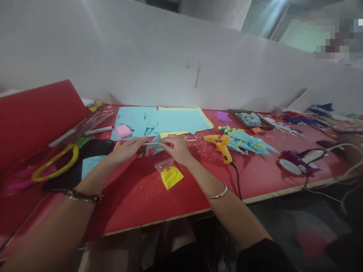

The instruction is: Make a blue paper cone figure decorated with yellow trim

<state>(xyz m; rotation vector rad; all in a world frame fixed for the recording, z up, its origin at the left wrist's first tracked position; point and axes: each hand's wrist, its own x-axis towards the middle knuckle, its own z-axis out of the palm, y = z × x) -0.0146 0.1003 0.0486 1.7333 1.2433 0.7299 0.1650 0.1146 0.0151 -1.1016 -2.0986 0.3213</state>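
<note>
Above the red tabletop, my left hand and my right hand are both closed on one thin pale wooden stick. The stick lies nearly level, and its far end sticks out to the right past my right hand. Just behind and below my fingers is a piece of light blue paper. In front of my hands lies a small clear zip bag with something bright yellow in it. A yellow hot glue gun with a small orange light rests right of my right hand.
Light blue paper sheets and a pink block lie behind my hands. Blue paper cones with yellow trim are piled beside the glue gun. A brown tray stands behind them. Yellow-handled scissors lie left; a purple device with cords, right.
</note>
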